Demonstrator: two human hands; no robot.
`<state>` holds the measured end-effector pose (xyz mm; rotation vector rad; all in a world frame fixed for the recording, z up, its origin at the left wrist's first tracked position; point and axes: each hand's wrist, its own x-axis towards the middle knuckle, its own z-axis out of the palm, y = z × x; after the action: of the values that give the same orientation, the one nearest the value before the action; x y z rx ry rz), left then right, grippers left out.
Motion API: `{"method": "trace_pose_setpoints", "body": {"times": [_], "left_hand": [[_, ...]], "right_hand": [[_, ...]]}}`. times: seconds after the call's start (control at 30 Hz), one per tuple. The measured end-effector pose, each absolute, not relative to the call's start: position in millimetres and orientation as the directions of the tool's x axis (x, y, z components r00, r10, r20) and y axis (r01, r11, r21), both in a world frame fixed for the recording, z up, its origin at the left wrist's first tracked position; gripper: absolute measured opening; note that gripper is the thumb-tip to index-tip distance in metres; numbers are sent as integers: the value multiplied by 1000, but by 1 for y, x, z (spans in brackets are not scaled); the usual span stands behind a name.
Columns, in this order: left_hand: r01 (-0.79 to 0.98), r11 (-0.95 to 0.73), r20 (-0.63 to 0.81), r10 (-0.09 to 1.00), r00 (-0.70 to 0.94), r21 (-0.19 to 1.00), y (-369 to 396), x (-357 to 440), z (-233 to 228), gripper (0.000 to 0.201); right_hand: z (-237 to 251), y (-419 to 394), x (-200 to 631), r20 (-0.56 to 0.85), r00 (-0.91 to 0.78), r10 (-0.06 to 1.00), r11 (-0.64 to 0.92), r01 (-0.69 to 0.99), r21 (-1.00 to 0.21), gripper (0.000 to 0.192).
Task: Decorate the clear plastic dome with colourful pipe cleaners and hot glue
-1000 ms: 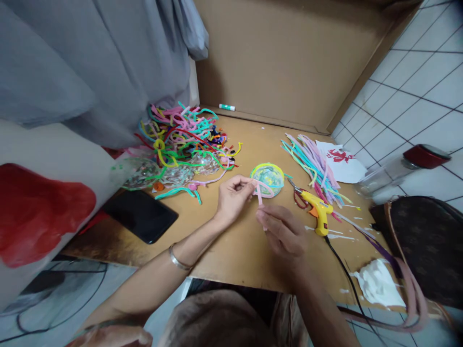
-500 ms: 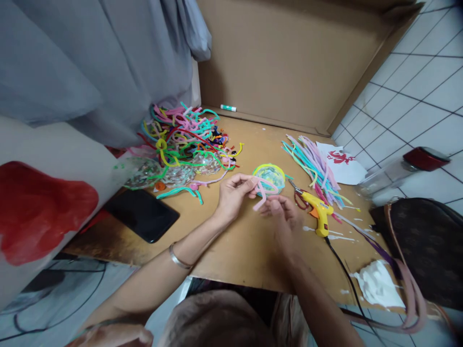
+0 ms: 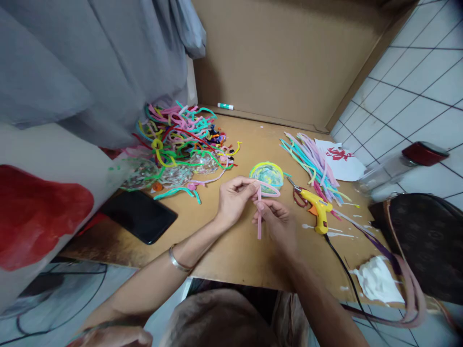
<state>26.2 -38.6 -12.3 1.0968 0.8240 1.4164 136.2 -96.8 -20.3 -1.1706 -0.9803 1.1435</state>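
Observation:
A pink pipe cleaner [image 3: 259, 230], bent into a loop, is held between my two hands over the table. My left hand [image 3: 233, 197] pinches it where the loop crosses. My right hand [image 3: 277, 219] grips the straight tail lower down, its end hanging below the fingers. Just beyond the loop lies a round clear piece [image 3: 267, 174] with a yellow pipe-cleaner rim and pale, multicoloured contents. The loop partly covers its near edge. Right of it rests a yellow glue gun [image 3: 318, 212], beside red-handled scissors [image 3: 298, 196] that it partly hides.
At the left are a tangled pile of coloured pipe cleaners [image 3: 181, 125], several clear rounds [image 3: 176, 174] and a black phone [image 3: 141, 215]. To the right lie straight pipe cleaners [image 3: 311, 161], a bottle [image 3: 387, 171], a brown bag [image 3: 427, 246] and crumpled tissue [image 3: 378, 282]. Cardboard [image 3: 282, 62] stands behind.
My right hand has moved slightly left and closed on the pipe cleaner's tail, which now points straight down. The left hand keeps its pinch on the loop.

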Motion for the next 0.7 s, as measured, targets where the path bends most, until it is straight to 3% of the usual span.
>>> {"method": "trace_pose_setpoints", "body": {"times": [0.3,0.7], "left_hand": [[-416,-34,83,992,99,909,-35,27,-12,20],[-462,124,-43,983,181,878,-34,27,-12,27]], "right_hand": [[-22,-94,140,22,132,991,29,-52,-998,29],[-24,-91,137,-1,142,990,9,-72,-997,25]]}}
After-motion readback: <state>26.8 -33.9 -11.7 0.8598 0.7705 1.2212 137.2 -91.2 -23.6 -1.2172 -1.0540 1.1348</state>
